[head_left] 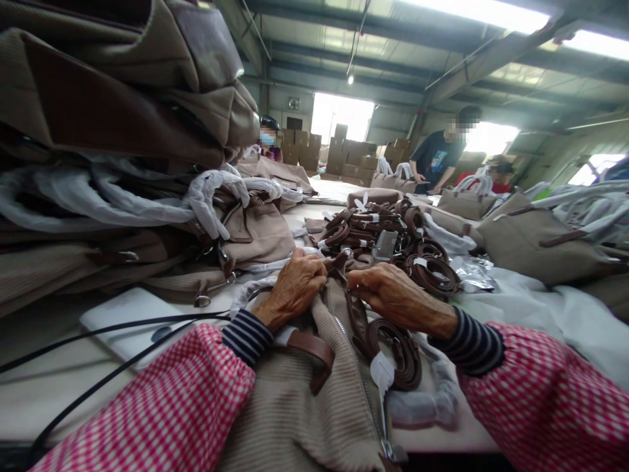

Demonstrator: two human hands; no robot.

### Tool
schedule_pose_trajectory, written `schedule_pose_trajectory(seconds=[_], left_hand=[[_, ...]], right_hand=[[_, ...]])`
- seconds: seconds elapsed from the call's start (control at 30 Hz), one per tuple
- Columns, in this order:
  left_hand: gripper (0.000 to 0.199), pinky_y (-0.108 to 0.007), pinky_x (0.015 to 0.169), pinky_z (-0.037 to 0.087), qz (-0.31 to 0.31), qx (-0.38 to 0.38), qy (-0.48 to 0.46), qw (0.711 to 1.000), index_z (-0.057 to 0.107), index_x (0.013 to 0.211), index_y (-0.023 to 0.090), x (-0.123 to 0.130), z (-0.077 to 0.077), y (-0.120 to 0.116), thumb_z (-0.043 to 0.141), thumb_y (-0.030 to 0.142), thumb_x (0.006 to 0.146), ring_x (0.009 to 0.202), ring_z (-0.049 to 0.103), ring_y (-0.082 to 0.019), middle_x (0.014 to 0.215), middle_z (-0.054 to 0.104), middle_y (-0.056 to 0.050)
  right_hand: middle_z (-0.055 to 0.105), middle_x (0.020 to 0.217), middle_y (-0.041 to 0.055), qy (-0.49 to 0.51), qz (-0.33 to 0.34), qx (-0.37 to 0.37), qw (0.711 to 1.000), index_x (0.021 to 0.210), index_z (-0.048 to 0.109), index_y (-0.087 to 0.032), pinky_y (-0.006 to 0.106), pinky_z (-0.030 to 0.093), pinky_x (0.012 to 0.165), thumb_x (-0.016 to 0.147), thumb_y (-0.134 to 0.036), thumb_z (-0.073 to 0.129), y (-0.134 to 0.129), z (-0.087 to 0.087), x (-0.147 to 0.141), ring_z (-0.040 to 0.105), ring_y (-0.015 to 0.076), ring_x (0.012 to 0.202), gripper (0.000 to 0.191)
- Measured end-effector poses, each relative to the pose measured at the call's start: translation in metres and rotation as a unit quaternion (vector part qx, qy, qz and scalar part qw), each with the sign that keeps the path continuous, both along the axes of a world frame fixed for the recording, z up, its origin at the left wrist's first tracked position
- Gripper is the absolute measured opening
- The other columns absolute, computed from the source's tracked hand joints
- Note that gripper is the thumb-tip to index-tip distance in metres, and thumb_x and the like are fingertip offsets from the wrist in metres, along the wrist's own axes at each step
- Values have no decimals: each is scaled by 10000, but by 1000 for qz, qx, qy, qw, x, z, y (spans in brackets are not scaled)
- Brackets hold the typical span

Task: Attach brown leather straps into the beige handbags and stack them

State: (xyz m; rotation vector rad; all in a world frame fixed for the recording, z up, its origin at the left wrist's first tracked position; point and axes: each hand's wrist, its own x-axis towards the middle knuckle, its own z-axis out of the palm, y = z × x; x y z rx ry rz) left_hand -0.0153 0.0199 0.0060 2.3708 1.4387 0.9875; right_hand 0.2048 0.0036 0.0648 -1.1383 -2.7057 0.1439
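Observation:
A beige ribbed bag [295,406] with brown leather trim and an open zipper [356,357] lies in front of me. My left hand [299,285] is closed on the far end of the bag, left of the zipper. Across from it, my right hand [393,295] pinches the bag's other edge near the dark brown trim; its fingertips are partly hidden. Below the left hand a brown leather handle [312,347] curves over the bag, partly wrapped in white. A coiled brown strap [398,351] with a white tag [382,372] rests beside the zipper.
Stacked bags [122,98] with white-wrapped handles [147,200] rise high on the left. Rolled brown straps [373,226] are heaped beyond my hands. Black cables [122,324] cross a white flat object [130,321]. More bags [545,236] lie right; a person [437,157] stands behind.

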Motion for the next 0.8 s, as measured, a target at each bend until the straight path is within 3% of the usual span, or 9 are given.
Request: schedule_pose_trajectory(seconds=[0.43, 0.8], left_hand=[[188, -433, 923, 433, -15, 0, 0, 1000, 699, 748, 195, -3, 1, 1, 532, 160, 827, 990, 543, -276, 907, 731, -54], [190, -437, 898, 416, -18, 2, -1, 1000, 700, 749, 188, -2, 1, 1, 532, 169, 835, 987, 533, -284, 914, 727, -65]], right_hand=[[580, 687, 7, -37, -5, 6, 999, 788, 610, -196, 288, 270, 644, 867, -57, 522, -4, 3, -4, 514, 146, 648, 182], [631, 730, 25, -37, -15, 10, 999, 828, 627, -194, 291, 276, 655, 883, -60, 522, -6, 4, -4, 582, 160, 701, 178]])
